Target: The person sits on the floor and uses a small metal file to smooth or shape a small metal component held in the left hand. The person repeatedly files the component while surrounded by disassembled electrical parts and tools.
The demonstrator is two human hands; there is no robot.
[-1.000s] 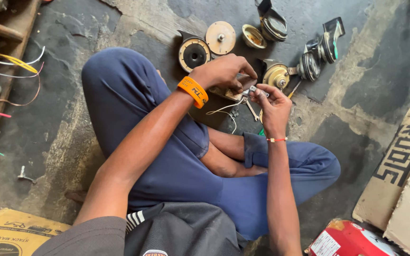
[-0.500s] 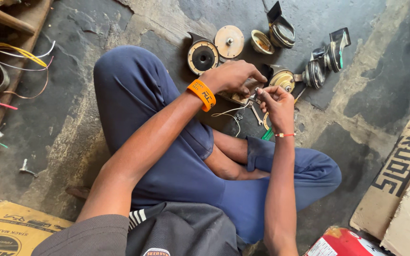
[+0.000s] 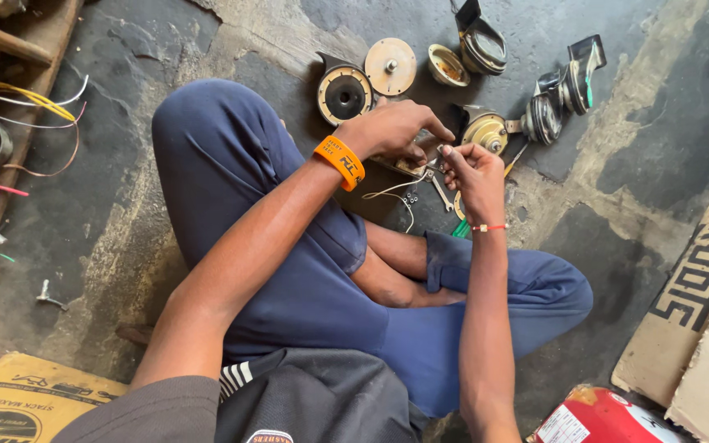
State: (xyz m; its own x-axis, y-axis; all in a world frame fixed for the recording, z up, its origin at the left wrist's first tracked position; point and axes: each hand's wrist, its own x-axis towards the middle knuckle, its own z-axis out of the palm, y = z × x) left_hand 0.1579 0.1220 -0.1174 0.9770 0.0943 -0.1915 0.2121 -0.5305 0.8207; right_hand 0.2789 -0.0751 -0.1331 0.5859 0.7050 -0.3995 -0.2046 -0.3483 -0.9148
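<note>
Two hands meet in front of my crossed legs, at about 12 o'clock from my body. Nearest to me, at 6 o'clock, I see my dark shirt and the blue trousers (image 3: 289,271), which fill the middle of the view. At 7 o'clock a cardboard box (image 3: 18,402) lies at the edge, and at 5 o'clock a red canister (image 3: 592,414) is just beside my right leg. At 3 o'clock flat cardboard sheets (image 3: 699,295) close that side. The bare concrete floor (image 3: 116,213) between my left knee and the wires at 9 o'clock is the widest free room.

My left hand (image 3: 391,131), with an orange wristband (image 3: 340,161), is curled with the fingers bent down over a small metal part (image 3: 404,164); most of this part is hidden under the hand, so I cannot tell its full shape. It looks pale and metallic, with thin light wires (image 3: 395,193) hanging from it toward the floor. My right hand (image 3: 471,168) is closed, its fingertips pinched at the right edge of the same part; what it pinches is too small to tell. A small spanner (image 3: 443,195) lies on the floor just under the hands.

Farther, from 11 to 1 o'clock, round horn-like units are spread: a black-centred disc (image 3: 344,94), a flat tan disc (image 3: 391,66), a brass cup (image 3: 448,66), a brass unit (image 3: 486,131) and dark ones (image 3: 564,90).
</note>
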